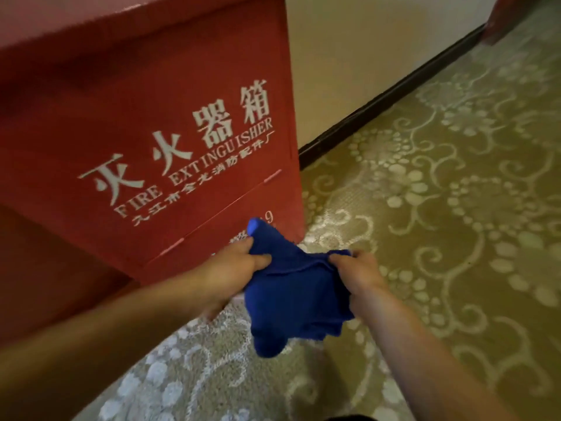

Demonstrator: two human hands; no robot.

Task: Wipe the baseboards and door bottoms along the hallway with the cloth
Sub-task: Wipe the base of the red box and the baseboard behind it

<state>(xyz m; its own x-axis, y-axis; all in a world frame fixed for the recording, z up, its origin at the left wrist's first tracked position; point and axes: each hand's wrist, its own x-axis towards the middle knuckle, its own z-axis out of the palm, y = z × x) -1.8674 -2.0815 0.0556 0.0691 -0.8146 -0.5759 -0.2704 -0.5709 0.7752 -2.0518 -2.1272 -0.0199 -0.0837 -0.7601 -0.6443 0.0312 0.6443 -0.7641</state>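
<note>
Both hands (239, 262) (358, 271) gripping blue cloth (294, 293), red extinguisher box (151, 117) behind

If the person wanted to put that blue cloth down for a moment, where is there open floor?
The patterned carpet lies open between the red fire extinguisher box and the black baseboard. It is tight near the box's corner, where the left hand and right hand grip the cloth.

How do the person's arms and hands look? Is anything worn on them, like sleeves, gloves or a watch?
Both forearms are bare to the picture's edge: no sleeves show. The left hand and the right hand wear no gloves. No watch, bracelet or ring is visible on the wrists or fingers.
</note>
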